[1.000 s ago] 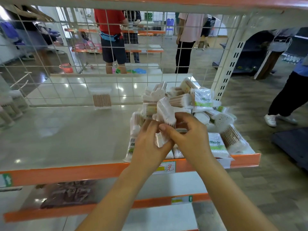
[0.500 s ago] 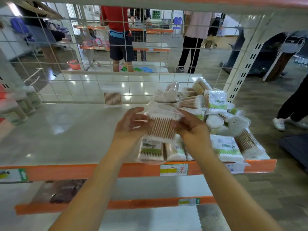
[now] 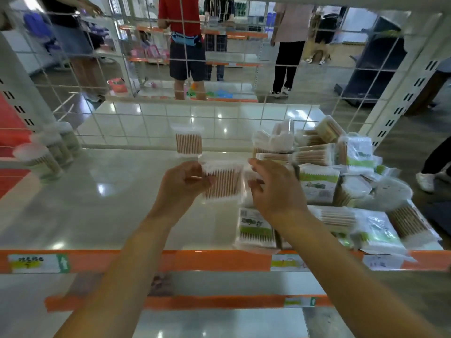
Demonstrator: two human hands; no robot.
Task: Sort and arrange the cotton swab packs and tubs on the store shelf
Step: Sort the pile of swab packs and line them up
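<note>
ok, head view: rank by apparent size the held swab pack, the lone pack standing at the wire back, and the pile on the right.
1. Pile, by far the largest.
2. Held swab pack.
3. Lone pack, slightly smaller, but it stands farther back, so the two packs may match.

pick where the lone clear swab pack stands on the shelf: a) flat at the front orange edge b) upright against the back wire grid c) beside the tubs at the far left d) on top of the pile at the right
b: the lone clear swab pack stands upright against the wire grid at the back of the shelf, apart from the pile at the right and the tubs at the left.
</note>
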